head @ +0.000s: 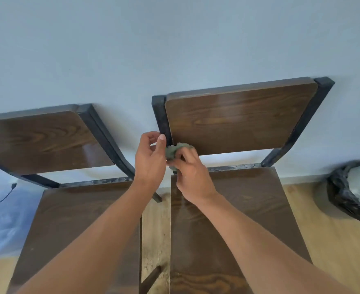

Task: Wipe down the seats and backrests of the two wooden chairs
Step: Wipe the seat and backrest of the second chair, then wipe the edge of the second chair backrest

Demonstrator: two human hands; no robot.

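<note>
Two wooden chairs with dark metal frames stand side by side against a pale wall. The left chair has its backrest (41,143) above its seat (75,225). The right chair has its backrest (236,122) above a glossy seat (242,219). A small crumpled green cloth (173,151) is bunched at the lower left corner of the right backrest. My right hand (193,175) grips the cloth. My left hand (150,160) is beside it, fingers curled, thumb against the black frame post and touching the cloth's left edge.
A black bin bag (353,187) with white contents sits on the floor at the right. A blue translucent container (3,221) and a black cable (3,198) lie at the left. A strip of wooden floor (155,240) shows between the two seats.
</note>
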